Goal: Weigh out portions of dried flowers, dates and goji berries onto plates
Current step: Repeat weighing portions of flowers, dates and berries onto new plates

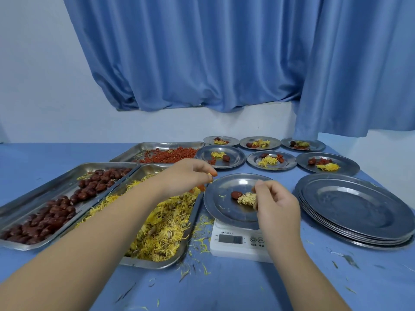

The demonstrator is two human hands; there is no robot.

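A steel plate [224, 212] sits on a white scale [238, 241] and carries one red date [236, 195] and a tuft of dried yellow flowers [246, 198]. My right hand [277, 205] pinches that tuft over the plate. My left hand [190, 176] hovers at the plate's left rim with goji berries [214, 173] pinched in its fingertips. Left of the scale lie three steel trays: dates [56, 212], dried flowers [161, 225], and goji berries [173, 154] further back.
Several filled plates [271, 160] stand in two rows behind the scale. A stack of bare plates [357, 207] sits to the right. Loose petals litter the blue tablecloth [224, 288] around the flower tray. A blue curtain [202, 52] hangs behind the table.
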